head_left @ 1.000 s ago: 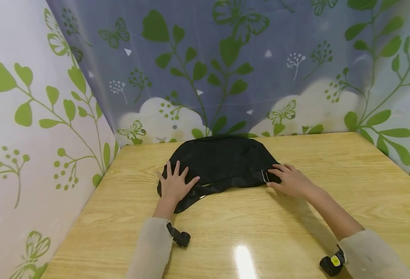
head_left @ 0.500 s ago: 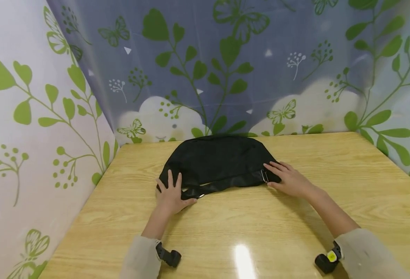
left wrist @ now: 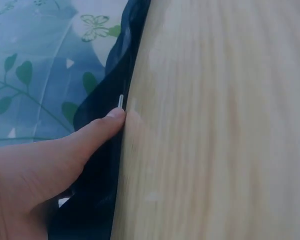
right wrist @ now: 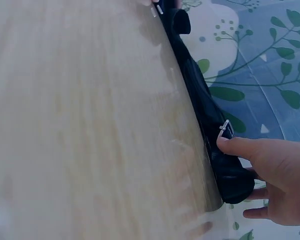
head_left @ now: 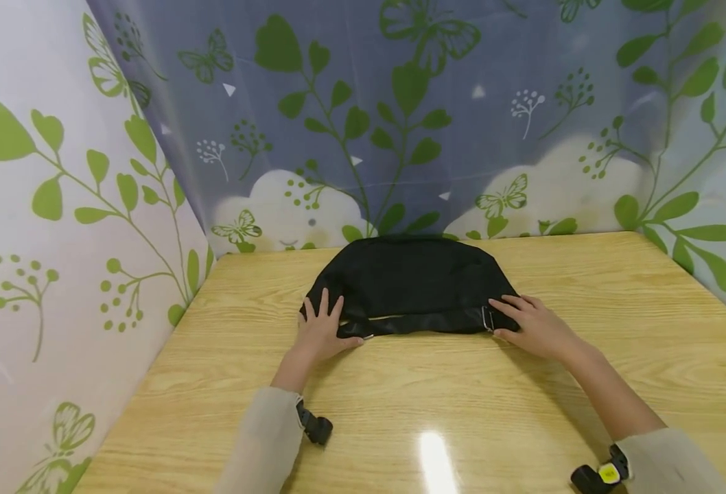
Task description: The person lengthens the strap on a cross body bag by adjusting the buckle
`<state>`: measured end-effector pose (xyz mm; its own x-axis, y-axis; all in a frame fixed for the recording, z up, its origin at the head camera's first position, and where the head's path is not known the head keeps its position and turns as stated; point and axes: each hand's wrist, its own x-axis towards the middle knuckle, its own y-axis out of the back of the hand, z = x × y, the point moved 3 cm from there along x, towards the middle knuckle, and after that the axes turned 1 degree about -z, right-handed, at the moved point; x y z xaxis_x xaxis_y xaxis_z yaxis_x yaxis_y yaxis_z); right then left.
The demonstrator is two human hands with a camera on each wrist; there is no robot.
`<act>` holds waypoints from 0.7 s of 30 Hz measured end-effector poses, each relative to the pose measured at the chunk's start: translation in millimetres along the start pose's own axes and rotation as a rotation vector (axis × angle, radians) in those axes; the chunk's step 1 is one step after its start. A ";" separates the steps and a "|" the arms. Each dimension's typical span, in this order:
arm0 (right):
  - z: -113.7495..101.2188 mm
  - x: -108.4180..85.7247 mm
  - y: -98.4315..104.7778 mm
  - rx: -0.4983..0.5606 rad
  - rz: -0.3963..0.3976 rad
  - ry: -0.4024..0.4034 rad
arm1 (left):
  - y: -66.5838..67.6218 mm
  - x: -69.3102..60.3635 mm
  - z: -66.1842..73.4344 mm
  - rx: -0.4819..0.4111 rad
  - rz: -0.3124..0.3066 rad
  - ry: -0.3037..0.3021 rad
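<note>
A black fabric bag [head_left: 418,274], like a waist bag, lies flat on the wooden table near the back wall. Its strap [head_left: 425,323] runs along the near edge, with a metal buckle [head_left: 487,319] at the right. My left hand [head_left: 320,333] rests on the bag's lower left corner with fingers spread; in the left wrist view the thumb [left wrist: 102,131] touches the strap edge beside a small metal piece [left wrist: 121,101]. My right hand [head_left: 536,326] lies on the right end, fingers extended. In the right wrist view its thumb [right wrist: 237,146] touches the buckle, and the fingertips are partly hidden behind the bag.
The wood-grain table [head_left: 369,412] spreads in front of the bag. A printed fabric wall [head_left: 363,123] stands directly behind it, and another pale wall [head_left: 79,274] bounds the left side. Each wrist wears a small black camera [head_left: 318,429].
My left hand has moved down to the bag's near left corner, and the strap end there now lies straighter. The bag and both hands have then shifted slightly right.
</note>
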<state>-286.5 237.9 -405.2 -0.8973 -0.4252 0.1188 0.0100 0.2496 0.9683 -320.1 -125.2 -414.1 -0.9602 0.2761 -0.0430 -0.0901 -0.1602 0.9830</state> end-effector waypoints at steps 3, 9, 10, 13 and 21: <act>2.1 -3.8 1.2 0.012 -0.005 -0.028 | -0.4 5.5 3.3 -0.007 -0.003 -0.010; 5.2 -5.3 0.0 0.028 0.032 -0.050 | -3.6 8.5 8.4 -0.001 0.077 -0.016; 5.8 -4.6 -1.4 0.029 0.043 -0.045 | -5.2 8.1 10.1 0.031 0.112 -0.029; 6.8 -2.0 -6.1 0.028 0.087 -0.027 | -10.3 7.1 23.9 0.100 0.255 -0.135; 6.1 6.5 -11.8 0.070 0.202 0.045 | -26.7 17.9 106.3 -0.014 0.505 -0.483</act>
<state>-295.2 237.6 -417.2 -0.8596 -0.3986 0.3198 0.1551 0.3928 0.9065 -306.8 -15.2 -422.1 -0.6607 0.5545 0.5060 0.3295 -0.3915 0.8592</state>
